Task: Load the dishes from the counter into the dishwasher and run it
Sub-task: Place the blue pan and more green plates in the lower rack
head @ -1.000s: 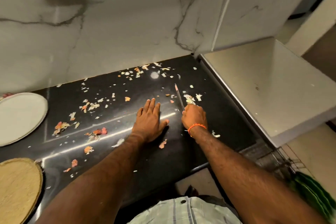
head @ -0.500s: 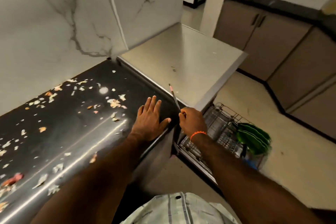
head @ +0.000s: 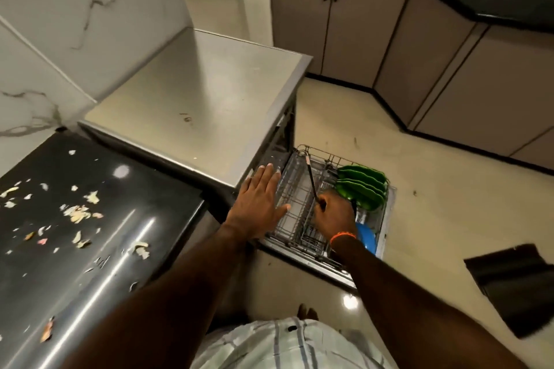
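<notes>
Head view: right hand [head: 334, 213] grips a knife [head: 311, 178] over the pulled-out dishwasher rack [head: 295, 210] holding green plates [head: 361, 186], while the left hand [head: 257, 199], fingers straight, hovers beside the steel dishwasher top [head: 195, 93].

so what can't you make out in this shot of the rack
- Knife handle, head view: hidden inside the right hand.
- Blue dish: mostly covered by the right wrist.
- Rack near edge: cut by the left hand and forearm.
- Dishwasher controls: not visible.
</notes>
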{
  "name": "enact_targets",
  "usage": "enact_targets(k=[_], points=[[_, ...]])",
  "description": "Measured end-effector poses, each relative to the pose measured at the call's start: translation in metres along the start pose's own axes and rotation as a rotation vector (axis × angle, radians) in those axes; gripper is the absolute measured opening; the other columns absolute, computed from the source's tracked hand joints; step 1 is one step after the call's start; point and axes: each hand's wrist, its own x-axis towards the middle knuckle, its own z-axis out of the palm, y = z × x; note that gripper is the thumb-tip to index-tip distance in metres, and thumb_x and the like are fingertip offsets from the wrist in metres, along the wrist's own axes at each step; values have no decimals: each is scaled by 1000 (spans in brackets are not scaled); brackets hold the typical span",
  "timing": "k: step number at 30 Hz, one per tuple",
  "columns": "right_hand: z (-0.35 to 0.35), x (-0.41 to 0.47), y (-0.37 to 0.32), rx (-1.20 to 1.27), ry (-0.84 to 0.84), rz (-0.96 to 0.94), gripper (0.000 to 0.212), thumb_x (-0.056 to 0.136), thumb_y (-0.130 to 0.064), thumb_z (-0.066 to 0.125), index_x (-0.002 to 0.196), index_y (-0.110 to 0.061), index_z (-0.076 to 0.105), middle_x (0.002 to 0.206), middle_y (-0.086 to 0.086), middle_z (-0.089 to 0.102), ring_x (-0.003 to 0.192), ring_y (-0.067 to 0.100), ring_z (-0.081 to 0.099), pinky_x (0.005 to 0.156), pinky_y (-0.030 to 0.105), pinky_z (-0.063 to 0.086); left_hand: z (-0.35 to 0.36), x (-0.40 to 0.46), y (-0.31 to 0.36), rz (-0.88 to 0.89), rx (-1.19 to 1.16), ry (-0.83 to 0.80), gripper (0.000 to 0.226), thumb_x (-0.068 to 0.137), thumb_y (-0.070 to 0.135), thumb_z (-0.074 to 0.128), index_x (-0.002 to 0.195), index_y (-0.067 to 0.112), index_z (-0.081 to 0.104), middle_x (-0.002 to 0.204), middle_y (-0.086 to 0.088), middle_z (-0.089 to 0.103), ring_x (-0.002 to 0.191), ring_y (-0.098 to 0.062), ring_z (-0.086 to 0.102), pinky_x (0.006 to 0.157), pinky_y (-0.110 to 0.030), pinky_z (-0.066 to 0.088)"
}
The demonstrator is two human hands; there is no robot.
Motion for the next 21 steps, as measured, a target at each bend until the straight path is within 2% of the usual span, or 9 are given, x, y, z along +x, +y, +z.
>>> enact_targets(k=[3, 7, 10, 14, 19, 21], points=[[-4, 0, 29, 8, 6, 123, 10, 93, -19, 62, 93, -12, 70, 91, 11, 69, 87, 31, 64, 71, 33, 44, 12, 20, 17, 37, 5, -64, 88, 97, 68, 33, 161, 15, 3, 169, -7, -11, 155, -22, -14, 118, -40, -8], [-5, 6, 57, 37, 17, 252, 10, 91, -17, 62, 93, -12, 70, 93, 11, 72, 89, 29, 66, 73, 30, 44, 31, 53, 32, 90, 24, -148, 89, 98, 68, 31, 161, 13, 2, 169, -8, -13, 155, -25, -14, 121, -43, -3], [-8, 22, 73, 38, 13, 333, 7, 90, -19, 63, 90, -15, 69, 91, 9, 71, 86, 29, 65, 69, 28, 40, 47, 86, 40, 117, 22, -190, 91, 97, 70, 29, 161, 12, -2, 168, -10, -15, 155, -26, -14, 120, -43, -5], [-3, 57, 97, 28, -16, 424, 10, 89, -24, 64, 88, -15, 67, 81, 7, 67, 82, 28, 65, 72, 30, 48, 76, 134, 50, 126, -18, -255, 93, 97, 70, 31, 161, 11, -1, 168, -11, -14, 155, -28, -14, 121, -46, -3], [36, 107, 136, 46, -51, 509, 11, 90, -22, 64, 90, -12, 70, 82, 8, 70, 83, 29, 67, 77, 32, 52, 141, 181, 50, 146, -24, -348, 91, 97, 69, 30, 161, 13, 1, 168, -10, -10, 155, -28, -12, 119, -45, -6], [61, 124, 152, 82, -87, 530, 13, 91, -21, 62, 94, -12, 70, 85, 8, 70, 85, 28, 66, 78, 32, 53, 173, 197, 48, 104, -58, -388, 90, 96, 68, 35, 161, 14, 3, 169, -8, -9, 154, -26, -12, 124, -49, 1]])
